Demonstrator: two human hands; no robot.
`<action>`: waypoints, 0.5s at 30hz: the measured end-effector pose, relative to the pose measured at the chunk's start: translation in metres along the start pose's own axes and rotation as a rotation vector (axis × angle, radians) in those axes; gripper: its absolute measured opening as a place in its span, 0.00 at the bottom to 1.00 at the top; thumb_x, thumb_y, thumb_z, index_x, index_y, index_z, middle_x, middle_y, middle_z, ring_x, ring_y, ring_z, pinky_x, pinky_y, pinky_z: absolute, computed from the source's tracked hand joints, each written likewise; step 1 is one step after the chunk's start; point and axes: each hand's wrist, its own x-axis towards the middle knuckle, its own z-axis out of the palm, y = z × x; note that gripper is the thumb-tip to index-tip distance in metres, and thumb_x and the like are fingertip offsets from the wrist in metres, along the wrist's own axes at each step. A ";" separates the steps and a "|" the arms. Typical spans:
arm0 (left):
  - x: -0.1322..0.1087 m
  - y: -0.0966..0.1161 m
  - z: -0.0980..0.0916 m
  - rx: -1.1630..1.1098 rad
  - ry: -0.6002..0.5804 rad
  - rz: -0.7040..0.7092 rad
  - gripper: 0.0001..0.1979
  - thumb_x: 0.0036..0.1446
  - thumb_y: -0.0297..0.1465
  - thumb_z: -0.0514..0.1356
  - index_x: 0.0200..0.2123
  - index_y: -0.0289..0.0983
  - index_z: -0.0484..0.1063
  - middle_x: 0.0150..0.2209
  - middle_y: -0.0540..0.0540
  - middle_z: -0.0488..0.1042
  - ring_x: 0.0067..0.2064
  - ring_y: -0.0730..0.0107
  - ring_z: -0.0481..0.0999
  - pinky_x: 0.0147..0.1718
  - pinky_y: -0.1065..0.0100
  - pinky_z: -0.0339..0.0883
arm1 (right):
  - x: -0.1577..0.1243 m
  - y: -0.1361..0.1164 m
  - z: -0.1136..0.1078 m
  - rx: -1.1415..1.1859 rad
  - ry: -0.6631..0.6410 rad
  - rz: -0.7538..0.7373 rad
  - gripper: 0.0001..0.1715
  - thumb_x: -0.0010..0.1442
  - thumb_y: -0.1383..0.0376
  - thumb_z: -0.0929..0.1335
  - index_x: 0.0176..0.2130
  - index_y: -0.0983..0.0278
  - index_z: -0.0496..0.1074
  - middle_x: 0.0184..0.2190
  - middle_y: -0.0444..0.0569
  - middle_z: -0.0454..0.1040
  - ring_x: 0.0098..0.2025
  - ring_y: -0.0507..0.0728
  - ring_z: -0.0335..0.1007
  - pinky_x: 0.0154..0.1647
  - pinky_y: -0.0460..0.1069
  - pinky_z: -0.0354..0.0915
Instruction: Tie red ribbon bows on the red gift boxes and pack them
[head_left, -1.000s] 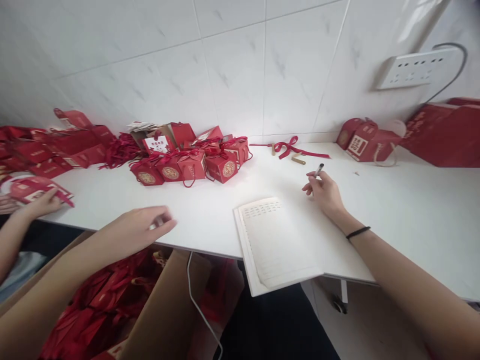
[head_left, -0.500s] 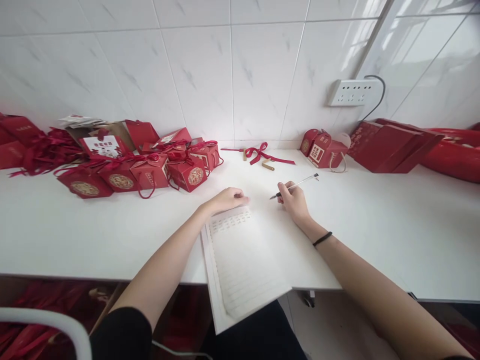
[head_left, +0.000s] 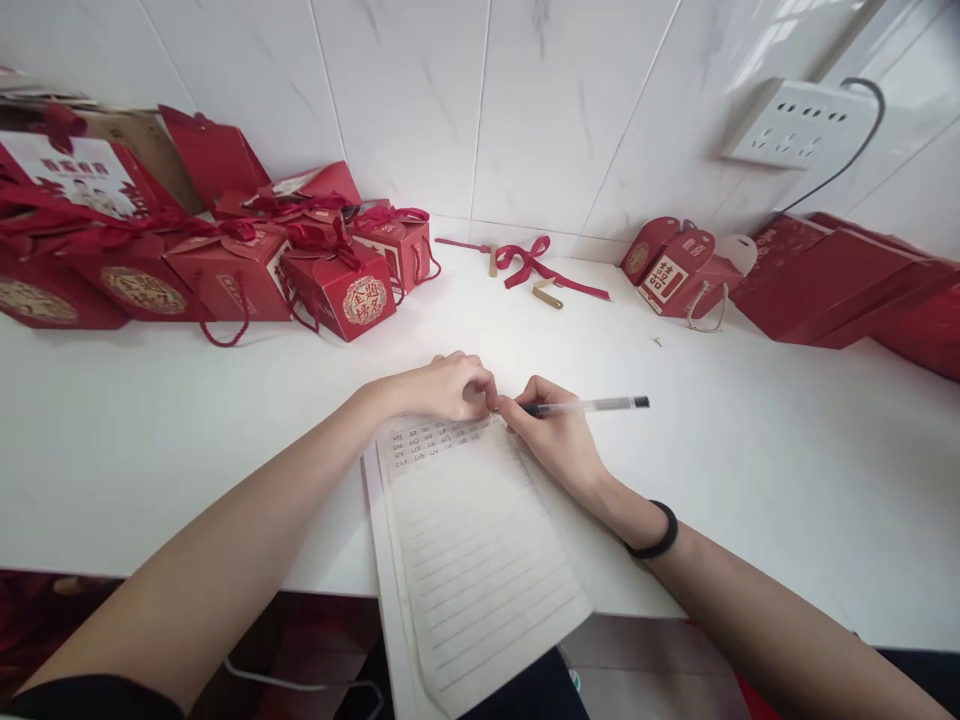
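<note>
An open lined notebook (head_left: 472, 550) lies on the white table (head_left: 787, 470) and hangs over its front edge; a few rows of writing fill its top. My right hand (head_left: 551, 435) grips a clear pen (head_left: 592, 405), with the tip at the top right of the page. My left hand (head_left: 446, 388) rests with curled fingers on the notebook's top edge, touching my right hand's fingers at the pen tip.
Several red gift boxes (head_left: 341, 290) with ribbon handles stand at the back left. A red ribbon bow (head_left: 529, 260) and a small red box (head_left: 675, 275) lie by the tiled wall. Flat red boxes (head_left: 847, 280) are stacked at right under a white power strip (head_left: 795, 125).
My right hand swung the pen left and brought its tip onto the page. My left hand stayed on the notebook's top edge and now meets the right. The view moved closer.
</note>
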 end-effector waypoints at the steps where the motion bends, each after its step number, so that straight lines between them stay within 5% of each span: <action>1: 0.001 0.000 0.000 0.002 -0.005 -0.007 0.10 0.49 0.37 0.56 0.34 0.40 0.73 0.40 0.47 0.70 0.46 0.61 0.66 0.47 0.60 0.57 | -0.001 0.000 0.002 -0.022 -0.001 -0.037 0.19 0.52 0.59 0.68 0.19 0.63 0.56 0.15 0.38 0.58 0.19 0.48 0.51 0.18 0.44 0.48; 4: 0.003 0.001 0.001 -0.003 -0.019 -0.029 0.11 0.47 0.36 0.58 0.35 0.41 0.74 0.41 0.48 0.71 0.46 0.61 0.66 0.48 0.61 0.56 | -0.001 0.001 0.006 -0.105 0.014 -0.097 0.20 0.53 0.62 0.65 0.18 0.63 0.51 0.15 0.37 0.51 0.19 0.48 0.45 0.18 0.44 0.45; 15: 0.004 0.000 0.003 -0.006 -0.048 -0.096 0.16 0.43 0.41 0.60 0.37 0.44 0.74 0.41 0.47 0.68 0.48 0.58 0.64 0.50 0.57 0.56 | 0.000 0.000 0.007 -0.243 -0.024 -0.089 0.17 0.50 0.64 0.64 0.18 0.62 0.51 0.14 0.38 0.50 0.19 0.48 0.44 0.18 0.44 0.44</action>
